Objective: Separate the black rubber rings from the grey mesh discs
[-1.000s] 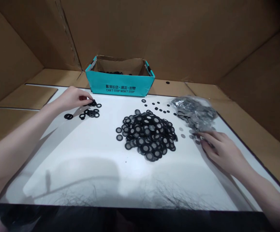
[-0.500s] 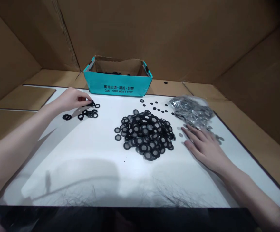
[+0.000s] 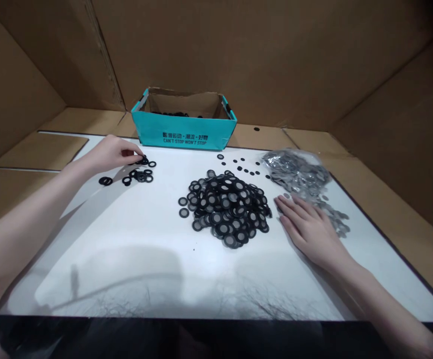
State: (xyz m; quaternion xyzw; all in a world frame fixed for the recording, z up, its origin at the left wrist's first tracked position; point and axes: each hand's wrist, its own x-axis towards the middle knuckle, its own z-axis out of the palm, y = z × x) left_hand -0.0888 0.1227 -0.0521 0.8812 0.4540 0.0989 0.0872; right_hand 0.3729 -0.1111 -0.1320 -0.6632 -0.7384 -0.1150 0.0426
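At the left, my left hand [image 3: 116, 151] has its thumb and fingers brought together on a black ring [image 3: 143, 159] in a small loose cluster. More black rings [image 3: 140, 176] lie just below it on the white table. My right hand [image 3: 311, 230] lies palm down with its fingers stretched out, its fingertips at loose grey discs [image 3: 287, 196]; what lies beneath the fingers is hidden. Between the hands rises a heap of black rings with grey centres [image 3: 225, 204]. Further grey discs [image 3: 338, 219] are spread beyond the right hand.
An open turquoise box [image 3: 182, 130] with dark pieces inside stands at the back. A clear plastic bag of grey discs [image 3: 296, 169] rests at the back right. Several small black discs [image 3: 239, 168] are scattered behind the heap. Cardboard walls [image 3: 268, 60] surround the table.
My right hand has shifted slightly left and towards me, uncovering more grey discs behind it. My left hand stays at the ring cluster.
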